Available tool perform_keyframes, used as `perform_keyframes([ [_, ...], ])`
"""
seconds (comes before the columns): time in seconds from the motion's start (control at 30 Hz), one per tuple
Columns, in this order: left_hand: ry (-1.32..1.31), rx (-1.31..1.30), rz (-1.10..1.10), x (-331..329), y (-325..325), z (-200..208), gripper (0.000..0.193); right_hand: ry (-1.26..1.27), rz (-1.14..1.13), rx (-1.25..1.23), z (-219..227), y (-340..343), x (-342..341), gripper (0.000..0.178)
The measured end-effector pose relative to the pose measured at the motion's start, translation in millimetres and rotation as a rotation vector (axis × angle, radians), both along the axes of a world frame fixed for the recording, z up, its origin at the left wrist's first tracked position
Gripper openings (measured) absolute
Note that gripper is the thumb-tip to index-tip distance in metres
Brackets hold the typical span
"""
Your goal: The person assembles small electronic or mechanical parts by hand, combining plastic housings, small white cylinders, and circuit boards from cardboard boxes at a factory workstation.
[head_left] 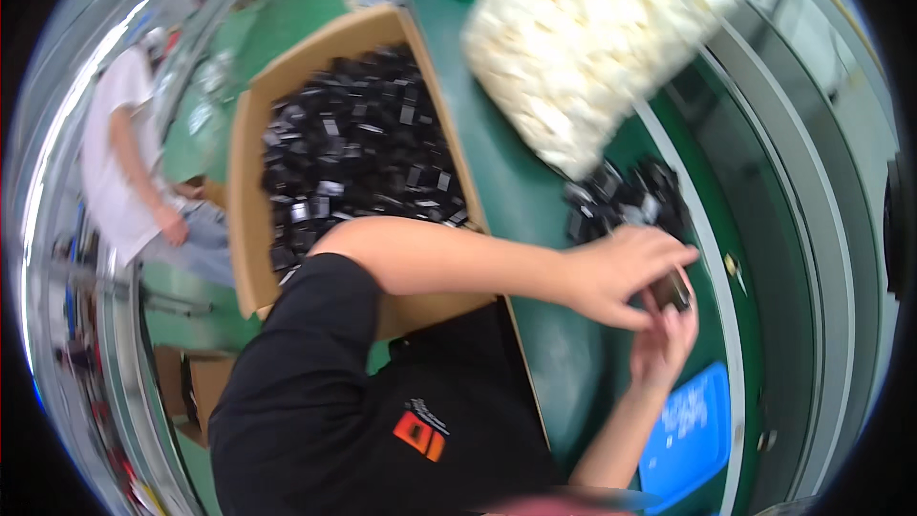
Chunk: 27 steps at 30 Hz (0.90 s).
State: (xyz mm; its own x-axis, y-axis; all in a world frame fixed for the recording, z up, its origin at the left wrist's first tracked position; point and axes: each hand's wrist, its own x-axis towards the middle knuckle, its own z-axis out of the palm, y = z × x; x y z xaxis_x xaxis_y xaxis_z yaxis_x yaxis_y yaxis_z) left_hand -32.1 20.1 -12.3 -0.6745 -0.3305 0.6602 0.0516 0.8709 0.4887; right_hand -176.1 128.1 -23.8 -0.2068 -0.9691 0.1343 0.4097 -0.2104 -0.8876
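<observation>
Hands meet over the green worktop (535, 229): left hand (621, 272) and right hand (661, 344) both have fingers clamped on a small black part (671, 290), lifted just beside the black pile (626, 196), within reach of the box (250, 220) of more

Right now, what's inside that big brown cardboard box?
The cardboard box is heaped with small black parts, some with pale labels. Its near end is covered by the person's left arm and black sleeve, and the bottom is buried under the heap.
</observation>
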Motion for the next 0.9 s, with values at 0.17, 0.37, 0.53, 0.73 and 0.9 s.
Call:
perform_keyframes([
  [0.17, -0.112, 0.108, -0.001, 8.9, -11.3, 8.1, 0.072, -0.473, 0.153, 0.038, -16.4, -16.7, 7.6, 0.046],
  [0.37, -0.122, 0.233, -0.023, 3.6, -16.0, 6.5, 0.068, -0.624, 0.158, -0.036, -14.6, -12.4, 5.8, 0.052],
  [0.53, -0.216, 0.099, 0.011, 6.1, -11.3, 7.0, 0.056, -0.695, 0.205, -0.047, -17.7, -9.8, 14.8, 0.053],
  [0.73, -0.178, -0.004, -0.038, 6.2, -17.2, 7.1, 0.053, -0.602, 0.2, -0.058, -18.6, -9.1, 15.9, 0.051],
  [0.9, -0.17, -0.036, -0.07, 8.6, -19.9, 9.6, 0.053, -0.551, 0.236, -0.058, -17.4, -10.1, 8.0, 0.057],
])
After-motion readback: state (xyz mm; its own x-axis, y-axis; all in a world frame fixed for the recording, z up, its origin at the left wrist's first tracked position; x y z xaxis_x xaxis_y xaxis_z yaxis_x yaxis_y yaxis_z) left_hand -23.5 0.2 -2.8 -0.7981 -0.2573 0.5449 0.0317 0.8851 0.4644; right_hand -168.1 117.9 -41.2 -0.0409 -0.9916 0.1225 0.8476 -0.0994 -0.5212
